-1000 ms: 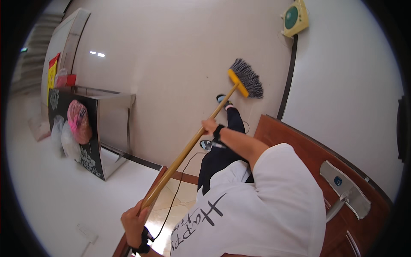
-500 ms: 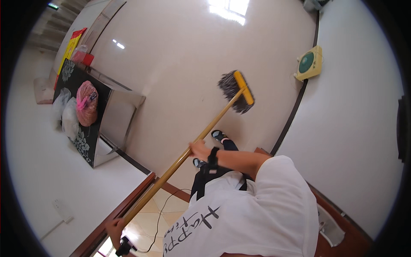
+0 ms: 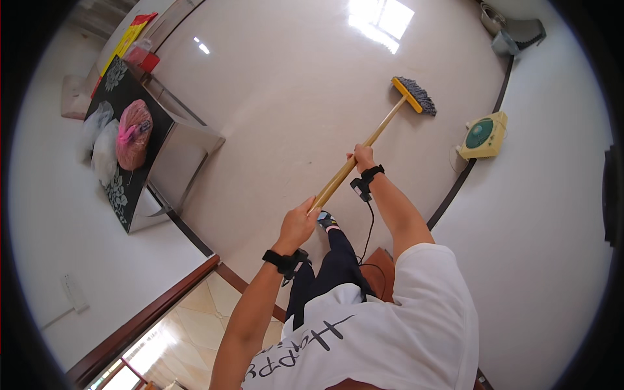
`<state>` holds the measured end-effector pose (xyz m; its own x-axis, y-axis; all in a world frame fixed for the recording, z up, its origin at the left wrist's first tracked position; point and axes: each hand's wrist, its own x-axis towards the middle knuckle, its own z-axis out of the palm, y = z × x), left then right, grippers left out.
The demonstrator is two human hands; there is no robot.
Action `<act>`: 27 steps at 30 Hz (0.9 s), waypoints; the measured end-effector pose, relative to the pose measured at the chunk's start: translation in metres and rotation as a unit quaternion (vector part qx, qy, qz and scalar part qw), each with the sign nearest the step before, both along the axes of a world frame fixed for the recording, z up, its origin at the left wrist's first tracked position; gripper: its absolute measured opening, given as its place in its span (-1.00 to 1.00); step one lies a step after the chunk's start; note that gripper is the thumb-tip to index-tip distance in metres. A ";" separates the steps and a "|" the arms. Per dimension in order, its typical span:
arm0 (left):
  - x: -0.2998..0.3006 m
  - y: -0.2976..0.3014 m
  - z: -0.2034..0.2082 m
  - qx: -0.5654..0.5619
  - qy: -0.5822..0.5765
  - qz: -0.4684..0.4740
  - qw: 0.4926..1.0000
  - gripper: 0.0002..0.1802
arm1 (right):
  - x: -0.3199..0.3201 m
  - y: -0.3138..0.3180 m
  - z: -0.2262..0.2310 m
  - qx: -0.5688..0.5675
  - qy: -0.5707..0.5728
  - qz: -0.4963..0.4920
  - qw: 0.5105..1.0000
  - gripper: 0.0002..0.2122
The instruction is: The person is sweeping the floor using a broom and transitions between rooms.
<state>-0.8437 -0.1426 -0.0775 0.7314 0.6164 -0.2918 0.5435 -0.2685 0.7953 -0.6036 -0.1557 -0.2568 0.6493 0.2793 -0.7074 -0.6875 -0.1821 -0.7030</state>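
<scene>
A mop [image 3: 408, 94] with a yellow head and grey strands lies head-down on the pale floor ahead of me, right of the middle. Its wooden handle [image 3: 333, 184] runs back toward me at a slant. My right hand [image 3: 363, 158] wraps round the handle farther up, nearer the head. Closer to my body, my left hand [image 3: 301, 224] grips the handle by its near end. Black straps with small devices sit on both wrists, and a cable hangs from the right one.
On the left, a dark flowered table [image 3: 123, 188] bears a pink bag [image 3: 134, 136] and clear bags. A cream box fan [image 3: 482, 135] stands by the right wall, with metal pots [image 3: 494, 19] beyond it. A wooden door sill [image 3: 240, 279] crosses near my feet.
The mop head has swung forward and to the right, away from me. My left hand has come up from the lower left; my right hand has moved forward and right. Both keep hold of the handle.
</scene>
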 end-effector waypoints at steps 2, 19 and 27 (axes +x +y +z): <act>-0.008 -0.002 0.001 0.007 0.033 0.013 0.999 -0.67 | -0.009 0.010 -0.010 -0.019 0.020 0.022 0.999 -0.82; -0.422 -0.133 0.175 -0.108 0.255 0.238 0.931 -0.62 | -0.418 -0.030 -0.089 -0.118 0.266 0.557 0.778 -0.74; -0.579 -0.192 0.317 -0.016 0.338 0.398 0.852 -0.64 | -0.613 -0.066 0.061 -0.031 0.419 0.451 0.788 -0.87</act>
